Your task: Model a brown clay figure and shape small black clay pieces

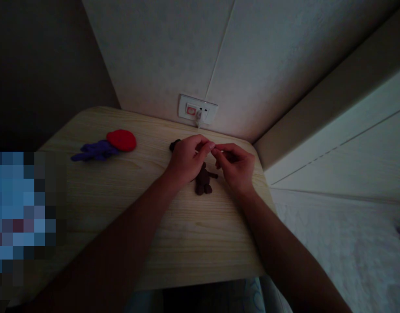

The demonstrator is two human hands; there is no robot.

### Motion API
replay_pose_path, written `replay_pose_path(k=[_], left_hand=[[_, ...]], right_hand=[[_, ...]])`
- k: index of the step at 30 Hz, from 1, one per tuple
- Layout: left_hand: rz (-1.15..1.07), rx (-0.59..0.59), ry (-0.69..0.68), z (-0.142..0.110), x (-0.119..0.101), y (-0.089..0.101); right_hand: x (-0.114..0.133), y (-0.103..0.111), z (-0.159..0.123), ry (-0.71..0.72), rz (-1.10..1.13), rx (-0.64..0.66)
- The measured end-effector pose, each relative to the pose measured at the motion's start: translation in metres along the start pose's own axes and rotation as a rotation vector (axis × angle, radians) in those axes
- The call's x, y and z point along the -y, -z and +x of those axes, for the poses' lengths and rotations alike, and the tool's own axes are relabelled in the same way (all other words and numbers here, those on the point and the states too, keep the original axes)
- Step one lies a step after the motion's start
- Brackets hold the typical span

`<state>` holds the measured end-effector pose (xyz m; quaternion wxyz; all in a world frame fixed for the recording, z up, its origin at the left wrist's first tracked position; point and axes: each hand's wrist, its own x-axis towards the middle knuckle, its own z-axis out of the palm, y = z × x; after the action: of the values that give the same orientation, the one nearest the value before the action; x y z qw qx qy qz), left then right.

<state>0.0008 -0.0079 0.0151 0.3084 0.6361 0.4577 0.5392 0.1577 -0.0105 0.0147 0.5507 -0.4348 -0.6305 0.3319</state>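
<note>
My left hand (190, 157) and my right hand (236, 165) meet above the table, fingertips pinched together. Whatever lies between the fingertips is too small and hidden to make out. Just below them a small brown clay figure (203, 181) with rounded limbs lies on the wooden table (154, 243); its upper part is partly covered by my left hand. A dark lump (174, 145) shows behind my left hand, partly hidden by it.
On the table's left side lies a purple clay piece (97, 151), touching a flat red clay disc (122, 140). A wall socket (197, 110) with something plugged in sits just above the back edge. Walls border the table behind and at right.
</note>
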Motion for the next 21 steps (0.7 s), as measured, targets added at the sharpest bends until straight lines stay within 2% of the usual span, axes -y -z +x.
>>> replay_pose_path(k=[5, 14, 21], left_hand=[[0.000, 0.013, -0.015, -0.0005, -0.0001, -0.0005], [-0.051, 0.042, -0.002, -0.0007, 0.0035, -0.0025], [0.174, 0.016, -0.145, -0.0016, -0.0060, 0.0023]], right_hand=[[-0.0004, -0.0004, -0.0012, -0.044, -0.003, 0.035], [0.0005, 0.0003, 0.0010, -0.015, -0.011, 0.020], [0.0041, -0.0016, -0.0036, -0.043, 0.001, 0.099]])
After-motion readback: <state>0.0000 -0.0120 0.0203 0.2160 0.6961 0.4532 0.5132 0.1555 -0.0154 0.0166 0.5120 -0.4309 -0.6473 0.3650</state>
